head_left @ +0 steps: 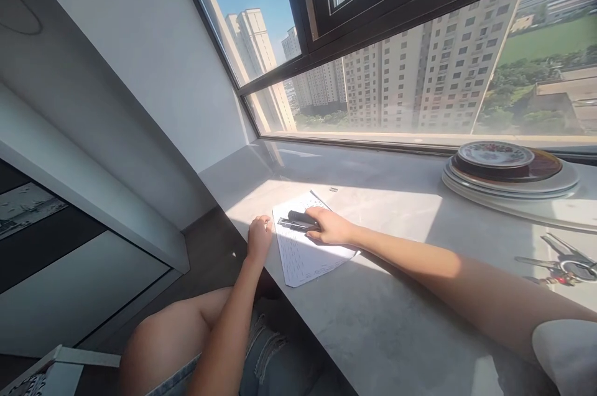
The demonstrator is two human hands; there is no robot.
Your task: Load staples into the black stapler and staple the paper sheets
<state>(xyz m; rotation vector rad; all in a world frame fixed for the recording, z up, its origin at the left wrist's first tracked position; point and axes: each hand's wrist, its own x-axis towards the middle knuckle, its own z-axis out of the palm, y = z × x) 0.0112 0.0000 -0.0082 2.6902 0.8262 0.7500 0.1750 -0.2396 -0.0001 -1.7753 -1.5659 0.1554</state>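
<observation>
A sheet of paper (303, 253) with printed lines lies on the grey stone windowsill (382, 309). On its upper part sits a black stapler (296, 221). My right hand (332, 227) rests on the stapler's right end with the fingers curled over it. My left hand (259, 237) is closed at the sill's edge, just left of the paper, its fingers tucked in with nothing visible in them.
A stack of plates (508, 169) stands at the far right by the window. A bunch of keys (562, 265) lies on the sill at the right edge. A small staple-like bit (333, 189) lies beyond the paper. My bare knee (172, 334) is below the sill.
</observation>
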